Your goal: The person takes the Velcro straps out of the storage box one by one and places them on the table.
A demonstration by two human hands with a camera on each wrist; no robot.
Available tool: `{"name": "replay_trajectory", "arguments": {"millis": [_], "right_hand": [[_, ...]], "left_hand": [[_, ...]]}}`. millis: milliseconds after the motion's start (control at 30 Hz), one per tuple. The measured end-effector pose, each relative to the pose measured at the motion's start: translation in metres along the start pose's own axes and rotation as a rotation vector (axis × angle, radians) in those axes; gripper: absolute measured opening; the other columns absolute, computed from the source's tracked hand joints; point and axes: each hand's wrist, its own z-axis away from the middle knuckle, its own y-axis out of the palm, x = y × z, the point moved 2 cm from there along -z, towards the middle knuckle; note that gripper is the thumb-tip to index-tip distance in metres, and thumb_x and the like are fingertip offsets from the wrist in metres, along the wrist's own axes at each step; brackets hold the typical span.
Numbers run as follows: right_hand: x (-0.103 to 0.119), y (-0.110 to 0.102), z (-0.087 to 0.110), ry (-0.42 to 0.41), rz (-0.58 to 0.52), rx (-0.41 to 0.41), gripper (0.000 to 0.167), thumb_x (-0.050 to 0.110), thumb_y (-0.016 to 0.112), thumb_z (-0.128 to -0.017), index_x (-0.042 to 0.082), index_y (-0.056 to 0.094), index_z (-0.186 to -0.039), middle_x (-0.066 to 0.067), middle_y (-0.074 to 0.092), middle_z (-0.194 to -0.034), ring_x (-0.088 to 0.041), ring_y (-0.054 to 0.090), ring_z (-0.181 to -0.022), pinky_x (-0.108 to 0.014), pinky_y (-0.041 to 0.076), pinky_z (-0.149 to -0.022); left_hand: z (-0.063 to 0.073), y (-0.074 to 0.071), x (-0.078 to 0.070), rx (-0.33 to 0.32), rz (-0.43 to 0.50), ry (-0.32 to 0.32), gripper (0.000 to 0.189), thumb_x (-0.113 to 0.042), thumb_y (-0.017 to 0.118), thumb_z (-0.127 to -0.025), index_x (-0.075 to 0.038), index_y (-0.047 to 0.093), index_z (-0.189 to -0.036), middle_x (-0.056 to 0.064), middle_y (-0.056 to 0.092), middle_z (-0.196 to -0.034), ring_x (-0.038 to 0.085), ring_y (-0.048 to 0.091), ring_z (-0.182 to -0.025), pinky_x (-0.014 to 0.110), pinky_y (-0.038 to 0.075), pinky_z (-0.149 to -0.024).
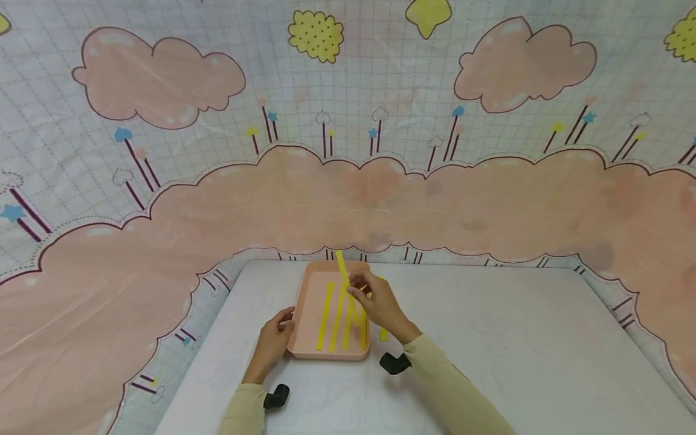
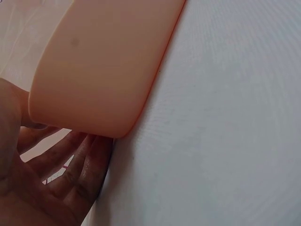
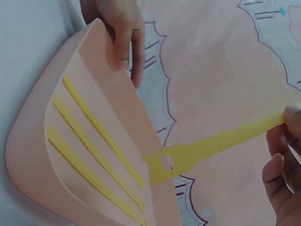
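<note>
A pink rectangular tray (image 1: 306, 302) lies on the white table. My left hand (image 1: 273, 338) holds its left side, thumb at the rim and fingers against the outer wall in the left wrist view. Above the tray, my right hand (image 1: 377, 302) pinches a yellow strap (image 3: 211, 143) between thumb and fingers. That strap has a wider end with a slot, which hangs over the tray rim in the right wrist view. Several more yellow straps (image 1: 325, 317) lie lengthwise side by side inside the tray.
Another yellow strap (image 1: 383, 335) lies on the table just right of the tray, partly hidden by my right hand. Black wrist devices (image 1: 277, 396) show at both sleeves. A patterned cloth (image 1: 380, 199) with clouds hangs behind the white table (image 1: 489, 338).
</note>
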Motion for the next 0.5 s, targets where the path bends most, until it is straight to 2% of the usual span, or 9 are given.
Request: {"name": "replay_trajectory", "arguments": {"millis": [133,300,433,500], "right_hand": [[0.001,-0.005,0.005,0.026,-0.046,-0.001,0.014,0.012,0.064,-0.094,0.007,0.059,-0.106,-0.006,0.068,-0.091,-0.013,0.061,-0.078,-0.022,0.051,-0.067],[-0.004,-0.014,0.011,0.096,-0.137,-0.029,0.017,0.014,0.063,-0.095,0.005,0.059,-0.109,-0.011,0.066,-0.093,-0.010,0.062,-0.080,-0.021,0.052,-0.069],[-0.009,-0.022,0.014,0.180,-0.303,-0.048,0.020,0.011,0.062,-0.096,0.000,0.057,-0.111,-0.020,0.063,-0.094,-0.008,0.059,-0.079,-0.021,0.051,-0.068],[-0.010,-0.027,0.014,0.226,-0.397,-0.068,0.021,0.009,0.061,-0.096,-0.003,0.055,-0.112,-0.019,0.061,-0.093,-0.007,0.058,-0.078,-0.021,0.050,-0.065]], "left_hand": [[0.001,0.000,-0.001,0.015,0.009,-0.002,0.039,-0.006,0.054,-0.098,-0.006,0.056,-0.136,0.021,0.064,-0.123,0.027,0.066,-0.100,0.029,0.051,-0.077],[0.001,0.000,-0.002,0.020,0.014,0.006,0.039,-0.006,0.054,-0.098,-0.005,0.056,-0.136,0.021,0.064,-0.123,0.026,0.066,-0.098,0.028,0.051,-0.076],[0.000,-0.001,-0.001,0.020,0.011,0.001,0.039,-0.007,0.055,-0.097,-0.006,0.056,-0.136,0.020,0.064,-0.124,0.027,0.066,-0.100,0.028,0.051,-0.076],[-0.002,-0.001,0.000,0.017,0.004,-0.005,0.039,-0.008,0.055,-0.098,-0.007,0.056,-0.137,0.019,0.064,-0.124,0.028,0.066,-0.102,0.029,0.052,-0.077]]}}
